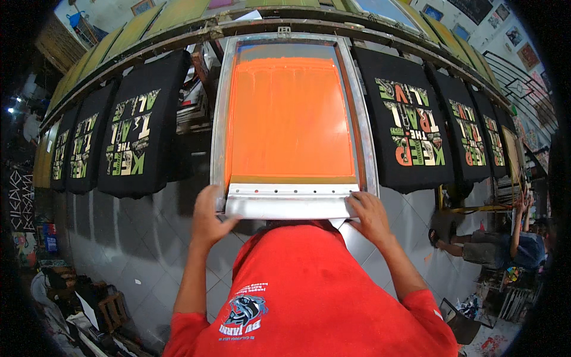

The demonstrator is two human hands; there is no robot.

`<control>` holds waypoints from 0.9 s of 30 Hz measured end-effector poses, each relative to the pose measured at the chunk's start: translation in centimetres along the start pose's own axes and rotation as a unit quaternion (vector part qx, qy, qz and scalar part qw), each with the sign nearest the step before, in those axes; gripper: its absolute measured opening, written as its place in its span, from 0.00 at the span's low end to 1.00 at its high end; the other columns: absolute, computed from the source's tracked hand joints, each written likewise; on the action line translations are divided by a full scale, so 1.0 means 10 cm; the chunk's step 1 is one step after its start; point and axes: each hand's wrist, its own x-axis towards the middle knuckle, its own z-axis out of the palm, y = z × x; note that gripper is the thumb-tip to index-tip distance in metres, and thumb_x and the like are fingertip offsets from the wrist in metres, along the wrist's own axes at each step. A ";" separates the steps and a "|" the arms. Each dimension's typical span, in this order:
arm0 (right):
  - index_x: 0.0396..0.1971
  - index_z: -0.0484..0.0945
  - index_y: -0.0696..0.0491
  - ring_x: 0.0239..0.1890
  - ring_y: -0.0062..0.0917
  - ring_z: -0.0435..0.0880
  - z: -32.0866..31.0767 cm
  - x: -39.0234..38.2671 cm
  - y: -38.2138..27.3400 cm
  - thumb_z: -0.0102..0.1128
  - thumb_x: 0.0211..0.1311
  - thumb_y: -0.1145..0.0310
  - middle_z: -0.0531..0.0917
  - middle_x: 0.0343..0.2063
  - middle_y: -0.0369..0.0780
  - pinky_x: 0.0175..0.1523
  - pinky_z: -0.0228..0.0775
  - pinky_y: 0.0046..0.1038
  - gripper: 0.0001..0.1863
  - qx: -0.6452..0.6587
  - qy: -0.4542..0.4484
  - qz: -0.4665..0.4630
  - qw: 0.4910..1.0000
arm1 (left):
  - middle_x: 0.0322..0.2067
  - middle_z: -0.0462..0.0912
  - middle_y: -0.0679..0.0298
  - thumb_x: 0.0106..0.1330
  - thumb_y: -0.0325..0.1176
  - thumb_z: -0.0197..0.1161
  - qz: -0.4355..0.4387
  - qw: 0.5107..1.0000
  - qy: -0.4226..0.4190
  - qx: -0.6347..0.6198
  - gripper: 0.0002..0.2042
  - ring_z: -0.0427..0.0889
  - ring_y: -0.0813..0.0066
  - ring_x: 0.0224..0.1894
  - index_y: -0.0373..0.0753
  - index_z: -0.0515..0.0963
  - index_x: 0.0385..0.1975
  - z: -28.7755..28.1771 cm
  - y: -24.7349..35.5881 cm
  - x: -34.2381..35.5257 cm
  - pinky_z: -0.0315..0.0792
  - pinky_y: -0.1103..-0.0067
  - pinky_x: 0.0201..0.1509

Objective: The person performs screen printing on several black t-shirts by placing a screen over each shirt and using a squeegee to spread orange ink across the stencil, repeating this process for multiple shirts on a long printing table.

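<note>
In front of me lies a screen printing frame (366, 128) with a metal border, its mesh covered in bright orange ink (291, 119). A long silver squeegee (291, 207) rests across the frame's near end, with a row of small holes along it. My left hand (207, 221) is closed at the frame's near left corner, its thumb beside the squeegee's left end. At the near right corner my right hand (372, 217) is closed too, fingers over the corner by the squeegee's right end. The undersides of both grips are hidden.
Black printed T-shirts hang over boards to the left (140, 125) and right (410, 125). A long rail (285, 28) runs behind the frame. Grey tiled floor (137, 244) shows below. Another person (499, 245) stands at the far right. Piled clutter (89, 303) lies at lower left.
</note>
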 end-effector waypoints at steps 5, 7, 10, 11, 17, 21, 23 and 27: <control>0.43 0.77 0.54 0.46 0.39 0.81 -0.11 0.21 0.09 0.67 0.39 0.74 0.83 0.43 0.43 0.52 0.71 0.40 0.24 -0.002 -0.006 -0.052 0.999 | 0.49 0.75 0.55 0.48 0.31 0.71 0.054 0.971 -0.225 0.054 0.27 0.71 0.54 0.56 0.37 0.74 0.52 -0.04 0.26 0.24 0.63 0.62 0.62; 0.42 0.78 0.55 0.44 0.40 0.81 -0.29 0.37 0.07 0.67 0.39 0.75 0.83 0.42 0.43 0.51 0.72 0.40 0.23 0.024 -0.032 -0.037 0.999 | 0.48 0.75 0.56 0.47 0.30 0.71 0.054 0.972 -0.218 0.070 0.27 0.72 0.53 0.55 0.37 0.74 0.50 -0.05 0.23 0.38 0.66 0.62 0.59; 0.40 0.79 0.55 0.43 0.43 0.82 -0.41 0.60 0.07 0.66 0.37 0.76 0.83 0.39 0.45 0.47 0.73 0.40 0.22 0.044 -0.026 -0.015 0.999 | 0.45 0.77 0.55 0.46 0.30 0.70 0.031 0.975 -0.209 0.067 0.24 0.76 0.53 0.51 0.38 0.77 0.47 0.02 0.19 0.56 0.71 0.62 0.53; 0.40 0.79 0.55 0.43 0.42 0.82 -0.38 0.67 0.08 0.66 0.37 0.77 0.84 0.38 0.44 0.46 0.74 0.40 0.22 0.032 -0.014 0.001 0.999 | 0.44 0.78 0.55 0.47 0.30 0.70 0.026 0.977 -0.203 0.064 0.23 0.77 0.53 0.49 0.38 0.77 0.46 0.03 0.16 0.70 0.72 0.63 0.51; 0.29 0.83 0.50 0.33 0.40 0.84 -0.51 1.37 0.53 0.69 0.38 0.75 0.83 0.26 0.42 0.37 0.75 0.37 0.12 0.046 -0.022 0.026 0.998 | 0.31 0.82 0.54 0.50 0.35 0.65 0.057 0.975 -0.210 0.032 0.13 0.82 0.51 0.36 0.41 0.80 0.36 -0.08 -0.07 1.58 0.76 0.61 0.40; 0.29 0.84 0.46 0.29 0.42 0.84 -0.61 2.59 1.15 0.70 0.48 0.61 0.85 0.25 0.43 0.36 0.76 0.42 0.09 -0.029 0.042 0.031 0.998 | 0.36 0.83 0.50 0.54 0.32 0.65 0.049 0.982 -0.156 0.089 0.12 0.81 0.48 0.39 0.39 0.82 0.38 0.04 -0.39 2.82 0.76 0.62 0.43; 0.30 0.84 0.46 0.32 0.43 0.84 -0.60 3.31 1.42 0.70 0.48 0.61 0.85 0.27 0.44 0.38 0.76 0.43 0.09 -0.023 0.066 0.045 0.997 | 0.37 0.83 0.49 0.53 0.31 0.66 0.049 0.983 -0.134 0.118 0.13 0.82 0.48 0.41 0.39 0.82 0.40 0.25 -0.66 3.55 0.76 0.61 0.46; 0.33 0.83 0.46 0.34 0.43 0.85 -0.32 4.26 1.97 0.69 0.47 0.64 0.85 0.28 0.45 0.40 0.77 0.44 0.11 -0.054 0.093 0.036 0.994 | 0.37 0.84 0.47 0.52 0.32 0.67 0.067 0.986 -0.100 0.112 0.15 0.83 0.48 0.42 0.40 0.82 0.41 0.76 -1.20 4.41 0.76 0.61 0.47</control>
